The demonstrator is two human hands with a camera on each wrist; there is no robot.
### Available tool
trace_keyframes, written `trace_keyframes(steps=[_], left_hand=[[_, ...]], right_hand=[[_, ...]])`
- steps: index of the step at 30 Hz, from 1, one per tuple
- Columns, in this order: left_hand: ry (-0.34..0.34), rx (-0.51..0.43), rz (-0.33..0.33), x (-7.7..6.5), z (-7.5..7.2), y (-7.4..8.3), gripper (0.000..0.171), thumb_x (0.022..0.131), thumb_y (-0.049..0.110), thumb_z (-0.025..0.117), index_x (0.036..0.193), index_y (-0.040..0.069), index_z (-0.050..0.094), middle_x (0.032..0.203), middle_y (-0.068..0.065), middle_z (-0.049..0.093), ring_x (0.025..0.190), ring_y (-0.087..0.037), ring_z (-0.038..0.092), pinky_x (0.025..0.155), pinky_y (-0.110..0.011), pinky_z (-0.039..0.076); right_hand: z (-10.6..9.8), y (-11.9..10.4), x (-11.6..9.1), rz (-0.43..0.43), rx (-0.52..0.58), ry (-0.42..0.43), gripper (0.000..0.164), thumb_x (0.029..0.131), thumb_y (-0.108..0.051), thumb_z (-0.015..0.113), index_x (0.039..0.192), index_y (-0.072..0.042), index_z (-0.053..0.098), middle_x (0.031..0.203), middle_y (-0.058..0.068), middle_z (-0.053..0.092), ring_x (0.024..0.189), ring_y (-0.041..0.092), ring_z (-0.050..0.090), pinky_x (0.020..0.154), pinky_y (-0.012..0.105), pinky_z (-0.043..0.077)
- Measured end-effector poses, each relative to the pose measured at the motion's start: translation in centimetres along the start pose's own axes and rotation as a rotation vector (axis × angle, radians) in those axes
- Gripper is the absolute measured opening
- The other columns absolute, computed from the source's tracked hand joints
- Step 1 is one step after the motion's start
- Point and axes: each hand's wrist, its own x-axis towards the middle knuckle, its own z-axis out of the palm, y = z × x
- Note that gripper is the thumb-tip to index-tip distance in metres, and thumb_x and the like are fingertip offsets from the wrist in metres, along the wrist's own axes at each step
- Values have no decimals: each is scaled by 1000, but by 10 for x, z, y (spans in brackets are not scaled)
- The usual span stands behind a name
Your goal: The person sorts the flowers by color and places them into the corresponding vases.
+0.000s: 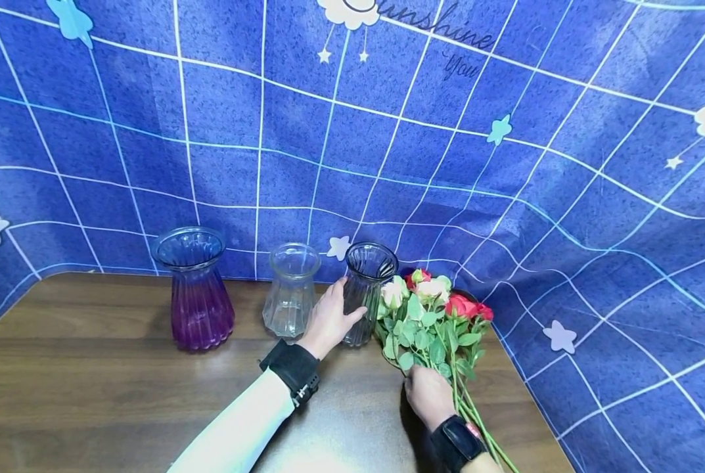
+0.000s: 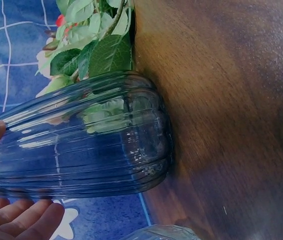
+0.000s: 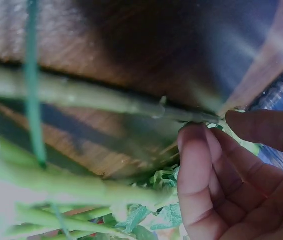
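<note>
My left hand (image 1: 328,322) holds the dark grey ribbed glass vase (image 1: 361,315), thumb on one side and fingers on the other. In the left wrist view that vase (image 2: 96,140) appears sideways, its base against the wood. My right hand (image 1: 429,394) is at the stems of a bunch of roses (image 1: 429,322) in red and pale pink, lying on the table with leaves around the blooms. The right wrist view has thumb and fingers (image 3: 196,165) pinching a green stem (image 3: 106,100); the exact contact is partly hidden. Other stems (image 3: 81,185) lie alongside, blurred.
A clear glass vase (image 1: 292,295) stands just left of the grey one. Farther left is a blue-to-purple glass vase (image 1: 201,295). The wooden table (image 1: 92,394) meets a blue gridded cloth (image 1: 222,118) at the back and right.
</note>
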Motion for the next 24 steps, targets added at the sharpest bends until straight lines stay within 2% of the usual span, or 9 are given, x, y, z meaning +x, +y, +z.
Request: trace_keyframes(steps=[10, 24], left_hand=[[0, -1, -10, -1, -1, 1, 73, 82, 37, 70, 137, -1, 41, 133, -20, 51, 119, -34, 53, 98, -44, 44], [4, -3, -21, -3, -1, 3, 72, 82, 36, 69, 137, 0, 40, 133, -20, 52, 119, -35, 53, 97, -46, 44]], right_hand=[[5, -3, 5, -35, 5, 21, 20, 72, -9, 67, 59, -12, 53, 62, 9, 61, 60, 32, 61, 52, 43, 45], [6, -3, 13, 30, 5, -26, 23, 72, -7, 63, 54, -11, 50, 62, 11, 63, 59, 32, 62, 50, 44, 45]])
